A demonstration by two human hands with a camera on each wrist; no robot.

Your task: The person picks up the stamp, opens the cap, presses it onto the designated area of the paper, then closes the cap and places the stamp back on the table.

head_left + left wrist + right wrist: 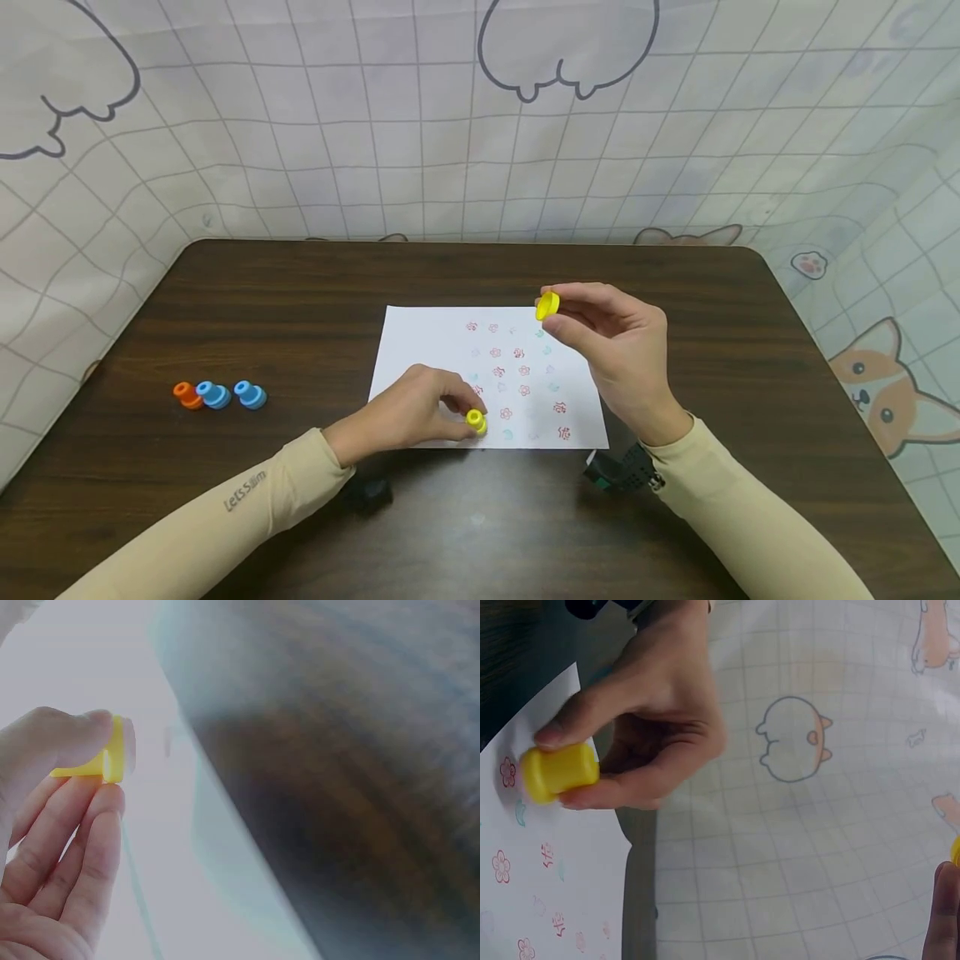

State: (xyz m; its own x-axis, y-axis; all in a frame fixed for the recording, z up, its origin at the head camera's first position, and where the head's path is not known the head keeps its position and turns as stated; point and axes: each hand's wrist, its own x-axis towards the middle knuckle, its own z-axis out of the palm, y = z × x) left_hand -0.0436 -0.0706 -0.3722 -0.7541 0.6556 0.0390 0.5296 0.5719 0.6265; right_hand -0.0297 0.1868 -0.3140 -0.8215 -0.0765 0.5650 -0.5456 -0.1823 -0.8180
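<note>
Between thumb and fingertips my left hand [420, 408] pinches a yellow stamp [476, 422] over the lower middle of a white sheet of paper [420, 342]. In the left wrist view the stamp [114, 750] shows a pale end face; whether it touches the paper I cannot tell. My right hand [622, 350] holds up a small yellow cap [547, 306] between thumb and fingers, above the sheet's upper right corner, its hollow side showing. The right wrist view catches the left hand [660, 727] with the stamp [559, 772], and the right hand's fingers [943, 907] at its edge.
Rows of red and pale blue-green prints [506, 413] cover the sheet's right part. On the dark wooden table [300, 283], to the left, stand an orange stamp [187, 395] and two blue stamps [251, 395]. A patterned white cloth [450, 167] hangs behind the table.
</note>
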